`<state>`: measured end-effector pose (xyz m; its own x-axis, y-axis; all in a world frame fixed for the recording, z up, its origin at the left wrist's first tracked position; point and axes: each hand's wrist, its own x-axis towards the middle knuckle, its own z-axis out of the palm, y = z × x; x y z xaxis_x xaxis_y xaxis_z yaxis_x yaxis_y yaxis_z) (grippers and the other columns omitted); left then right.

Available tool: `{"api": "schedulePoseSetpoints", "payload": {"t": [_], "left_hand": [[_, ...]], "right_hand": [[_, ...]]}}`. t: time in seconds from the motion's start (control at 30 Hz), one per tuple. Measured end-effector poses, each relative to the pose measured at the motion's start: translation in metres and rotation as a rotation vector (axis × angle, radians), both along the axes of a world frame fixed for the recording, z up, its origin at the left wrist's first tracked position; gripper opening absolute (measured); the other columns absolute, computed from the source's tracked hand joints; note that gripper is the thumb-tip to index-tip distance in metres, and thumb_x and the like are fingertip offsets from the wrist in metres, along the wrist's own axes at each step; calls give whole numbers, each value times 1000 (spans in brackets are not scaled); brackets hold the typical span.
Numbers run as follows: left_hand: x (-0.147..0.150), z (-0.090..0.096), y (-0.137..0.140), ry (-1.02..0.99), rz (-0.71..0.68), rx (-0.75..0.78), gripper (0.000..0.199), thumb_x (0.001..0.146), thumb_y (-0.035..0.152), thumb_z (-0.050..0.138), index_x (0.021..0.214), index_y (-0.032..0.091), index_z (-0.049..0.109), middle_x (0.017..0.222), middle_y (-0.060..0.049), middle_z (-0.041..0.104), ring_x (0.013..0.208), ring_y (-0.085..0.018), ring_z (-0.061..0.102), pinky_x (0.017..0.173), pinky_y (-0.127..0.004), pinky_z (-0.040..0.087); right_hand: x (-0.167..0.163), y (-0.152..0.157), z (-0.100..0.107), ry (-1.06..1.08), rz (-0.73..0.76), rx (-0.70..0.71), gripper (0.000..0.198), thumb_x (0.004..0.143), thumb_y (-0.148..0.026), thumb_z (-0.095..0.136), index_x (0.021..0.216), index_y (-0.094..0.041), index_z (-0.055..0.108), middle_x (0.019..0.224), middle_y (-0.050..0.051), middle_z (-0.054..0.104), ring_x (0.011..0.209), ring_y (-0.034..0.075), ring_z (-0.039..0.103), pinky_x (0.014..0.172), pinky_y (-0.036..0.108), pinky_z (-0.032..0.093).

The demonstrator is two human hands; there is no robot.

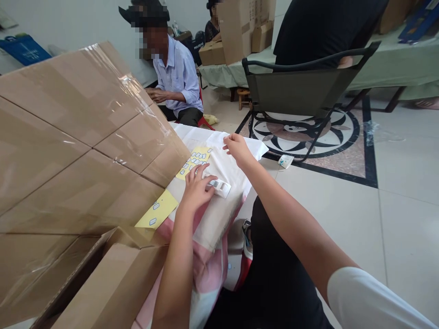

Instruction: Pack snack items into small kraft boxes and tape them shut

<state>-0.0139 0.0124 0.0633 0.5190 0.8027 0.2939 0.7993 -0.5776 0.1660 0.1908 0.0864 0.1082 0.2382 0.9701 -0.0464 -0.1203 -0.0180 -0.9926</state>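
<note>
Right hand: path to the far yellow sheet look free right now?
Probably yes: the right hand is beside the far yellow sheet, with only white cloth visible between. The left hand, at the small white box, crowds just the near edge.

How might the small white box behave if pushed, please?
The small white box would probably slide rather than roll, given its flat, straight-edged faces. It may be fairly light, being smaller than the left hand. The creased cloth beneath might drag on it.

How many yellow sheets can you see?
2: the far sheet, just beyond the left hand, and the near sheet, by the open box. Others may be hidden.
</note>
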Motion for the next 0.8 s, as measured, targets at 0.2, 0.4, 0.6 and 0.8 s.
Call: {"api": "schedulePoseSetpoints", "payload": {"t": [0.2, 0.4, 0.6, 0.8], "left_hand": [[1, -4, 1, -16, -2, 19, 32, 80, 18, 67, 109, 31, 74, 154, -6, 47, 144, -39, 35, 116, -63, 34], [2, -5, 1, -30, -7, 28, 20, 89, 25, 64, 107, 29, 73, 153, -6, 49, 144, -37, 35, 117, -62, 33], [4, -4, 0, -25, -18, 13, 12, 89, 23, 64, 97, 28, 71, 153, -5, 49, 145, -37, 34, 116, -61, 33], [7, 1, -3, 10, -3, -17, 11, 93, 20, 58, 95, 27, 67, 154, -4, 48, 146, -33, 33, 116, -57, 34]], "right_hand": [[3, 0, -1, 1, 0, 8, 27, 97, -21, 57, 73, -21, 45, 75, -1, 55, 72, 13, 61, 61, 25, 40], [5, 0, -2, 3, -3, 4, 27, 98, -20, 57, 73, -21, 46, 76, -1, 55, 72, 14, 62, 60, 26, 40], [5, -2, 1, -10, 1, -7, 28, 98, -19, 56, 73, -20, 46, 75, -1, 54, 71, 13, 61, 58, 26, 39], [6, -3, 1, -17, 14, 0, 27, 98, -21, 56, 73, -20, 45, 77, -1, 55, 71, 12, 61, 57, 24, 38]]}}
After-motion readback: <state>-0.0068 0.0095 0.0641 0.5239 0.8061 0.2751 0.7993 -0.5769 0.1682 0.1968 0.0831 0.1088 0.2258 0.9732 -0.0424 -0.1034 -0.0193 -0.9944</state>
